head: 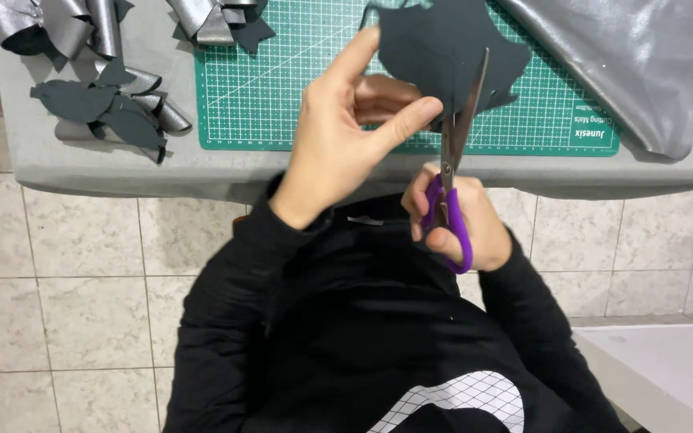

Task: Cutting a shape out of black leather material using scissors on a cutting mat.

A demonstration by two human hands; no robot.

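Head view, looking down past a black sleeve: nearest, the right hand (463, 228) has its fingers closed through the purple loops of the scissors (451, 168), blades pointing away and parted narrowly around the edge of a dark sheet (443, 48). Just left of the blades, the left hand (342, 132) pinches that sheet between thumb and forefinger, the forefinger stretched up along its left edge and the other fingers curled behind it. The sheet hangs above the fingers, over the green mat (282, 88), its outline already lobed and notched on the right and top, so much of the contour looks cut; the edge by the blades and the part under the left fingers seem yet to be trimmed. Well left of the left hand, on the grey table (122, 172), lie dark cut shapes (98, 108) with curled silver offcuts (50, 24), seemingly finished pieces and waste. Far right of the blades a large silver sheet (643, 56) lies uncut
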